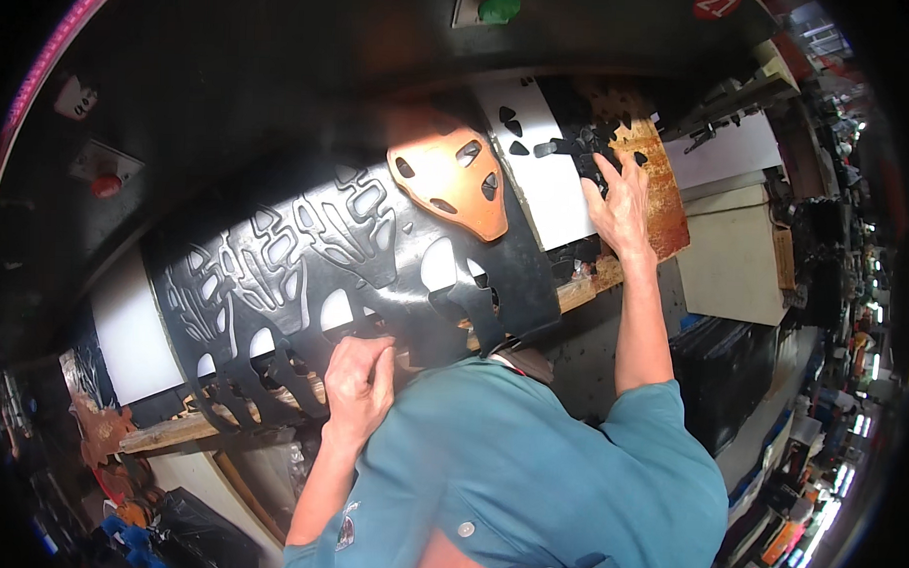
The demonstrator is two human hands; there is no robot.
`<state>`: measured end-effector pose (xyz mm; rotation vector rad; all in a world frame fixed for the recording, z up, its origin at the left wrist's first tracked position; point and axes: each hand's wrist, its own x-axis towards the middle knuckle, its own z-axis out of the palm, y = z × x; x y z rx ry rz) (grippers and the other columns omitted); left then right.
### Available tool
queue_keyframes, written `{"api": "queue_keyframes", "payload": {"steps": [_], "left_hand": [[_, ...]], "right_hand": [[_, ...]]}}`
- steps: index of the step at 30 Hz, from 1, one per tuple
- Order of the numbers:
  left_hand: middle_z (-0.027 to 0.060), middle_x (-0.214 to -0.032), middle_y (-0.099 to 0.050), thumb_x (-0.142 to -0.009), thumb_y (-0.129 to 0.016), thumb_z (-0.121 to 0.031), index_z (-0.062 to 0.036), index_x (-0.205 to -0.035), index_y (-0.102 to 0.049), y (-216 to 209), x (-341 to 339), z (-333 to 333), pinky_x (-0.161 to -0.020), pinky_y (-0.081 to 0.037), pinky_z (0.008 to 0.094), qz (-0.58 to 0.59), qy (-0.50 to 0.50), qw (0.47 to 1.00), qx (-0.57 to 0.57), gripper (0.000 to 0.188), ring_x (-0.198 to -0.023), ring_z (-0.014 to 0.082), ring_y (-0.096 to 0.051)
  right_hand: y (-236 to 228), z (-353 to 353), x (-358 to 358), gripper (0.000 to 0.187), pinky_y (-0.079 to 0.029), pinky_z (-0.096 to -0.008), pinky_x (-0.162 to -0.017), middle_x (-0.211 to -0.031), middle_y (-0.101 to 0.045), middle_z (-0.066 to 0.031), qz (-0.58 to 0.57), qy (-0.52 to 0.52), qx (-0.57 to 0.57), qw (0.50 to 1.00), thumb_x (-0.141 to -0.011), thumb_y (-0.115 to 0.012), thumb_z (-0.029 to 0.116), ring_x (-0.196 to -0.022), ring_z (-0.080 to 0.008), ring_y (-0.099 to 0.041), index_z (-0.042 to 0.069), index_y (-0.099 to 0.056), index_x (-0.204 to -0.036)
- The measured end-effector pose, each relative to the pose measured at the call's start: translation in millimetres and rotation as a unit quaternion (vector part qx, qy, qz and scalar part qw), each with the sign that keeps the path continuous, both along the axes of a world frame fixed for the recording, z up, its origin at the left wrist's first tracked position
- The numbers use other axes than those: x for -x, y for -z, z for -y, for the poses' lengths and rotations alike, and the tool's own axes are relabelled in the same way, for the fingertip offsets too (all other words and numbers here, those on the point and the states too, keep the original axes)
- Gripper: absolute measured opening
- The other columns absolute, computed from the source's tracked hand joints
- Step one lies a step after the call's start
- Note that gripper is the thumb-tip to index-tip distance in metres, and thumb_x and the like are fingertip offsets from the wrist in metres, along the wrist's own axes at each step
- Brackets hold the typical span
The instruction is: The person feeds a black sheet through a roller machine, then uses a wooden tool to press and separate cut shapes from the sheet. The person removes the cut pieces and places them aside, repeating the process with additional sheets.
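Note:
A wide black sheet (393, 327) with rows of cut-out openings lies over the bench, its near edge cut into strips. At that edge my left hand (361, 379) is closed, fingers curled under; what they hold, if anything, is hidden. An orange cutting die (443, 188), rounded and with several holes, rests on the far right part of the sheet. My right hand (620, 210) reaches right with its fingers apart, touching or just above a cluster of small black cut pieces (587, 148). Those lie where a white board (557, 202) meets a worn brown board (665, 206).
A dark machine beam (282, 68) spans the far side, bearing a red button (106, 186) and a green button (499, 7). More white board (137, 343) shows at left. A pale box (736, 254) and black stacked material (727, 369) stand to the right.

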<state>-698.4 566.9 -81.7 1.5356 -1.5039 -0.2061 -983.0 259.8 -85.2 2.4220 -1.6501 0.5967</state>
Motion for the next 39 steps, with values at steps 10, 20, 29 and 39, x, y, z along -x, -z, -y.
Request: {"api": "queue_keyframes", "payload": {"steps": [10,20,29,39], "left_hand": [[0.0151,-0.083,-0.067,-0.091,-0.078,0.004,-0.0008,-0.096,-0.065,27.3,-0.9,-0.2,-0.067,-0.052,0.0439,0.137,-0.075,0.988,0.001,0.014,-0.073,0.035,-0.064],[0.0173,-0.074,-0.067,-0.099,-0.076,-0.016,-0.0029,-0.087,-0.07,25.7,11.3,12.9,-0.062,-0.054,0.0441,0.135,-0.203,0.969,0.033,0.019,-0.066,0.0375,-0.068],[0.012,-0.085,-0.069,-0.097,-0.076,-0.013,-0.0042,-0.096,-0.072,20.1,22.7,10.3,-0.067,-0.055,0.0421,0.113,-0.18,0.977,-0.015,0.009,-0.073,0.0324,-0.07],[0.0148,-0.093,-0.064,-0.097,-0.075,-0.016,-0.0025,-0.096,-0.069,23.6,30.5,8.0,-0.084,-0.055,0.0469,0.146,-0.195,0.969,-0.039,0.015,-0.093,0.0352,-0.068]], "right_hand": [[-94.8,-20.2,-83.6,0.009,-0.052,-0.0333,-0.063,-0.082,-0.069,-0.0112,0.424,-0.29,0.108,0.851,-0.101,-0.071,0.003,-0.071,-0.021,-0.066,-0.002,-0.074,-0.095],[-13.0,-81.3,-39.0,0.019,-0.05,-0.0318,-0.062,-0.076,-0.068,-0.0091,0.449,-0.293,0.022,0.844,-0.104,-0.07,0.007,-0.066,-0.0147,-0.063,-0.002,-0.07,-0.087],[48.2,-96.8,-34.0,0.009,-0.049,-0.0399,-0.066,-0.078,-0.059,-0.011,0.359,-0.267,0.069,0.892,-0.096,-0.074,0.003,-0.07,-0.0282,-0.06,0.001,-0.067,-0.09],[51.6,-100.0,-33.2,0.006,-0.051,-0.0448,-0.07,-0.083,-0.063,-0.0137,0.361,-0.253,0.015,0.897,-0.097,-0.072,0.005,-0.077,-0.0351,-0.064,0.001,-0.068,-0.093]]}}
